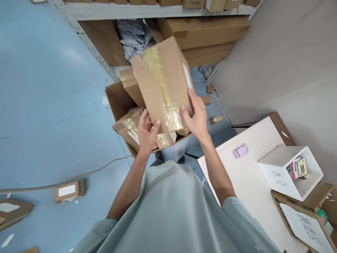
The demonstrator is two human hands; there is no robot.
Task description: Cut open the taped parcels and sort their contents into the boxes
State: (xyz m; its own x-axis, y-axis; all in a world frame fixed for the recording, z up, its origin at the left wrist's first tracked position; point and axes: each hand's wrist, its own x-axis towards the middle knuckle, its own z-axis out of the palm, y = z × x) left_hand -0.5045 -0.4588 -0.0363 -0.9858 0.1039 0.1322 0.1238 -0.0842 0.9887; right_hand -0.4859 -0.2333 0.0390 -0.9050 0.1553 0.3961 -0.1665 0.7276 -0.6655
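Observation:
Between both hands I hold a taped cardboard box (158,84), tilted, above a larger open carton. My left hand (147,133) grips its near left corner, thumb on the top face. On its right side, my right hand (196,114) presses with the fingers near a white label and the thumb on top. Below, the open carton (116,100) contains several smaller taped boxes, among them a box with a white label (126,126) at the left. The held box hides part of the carton's inside.
A metal shelf (158,12) with boxes and grey plastic packages (134,35) stands ahead. At right, a white table (244,175) bears a white bin (284,172) and an open cardboard box (302,221). Small packages (70,189) and a cord (100,168) lie on the blue floor.

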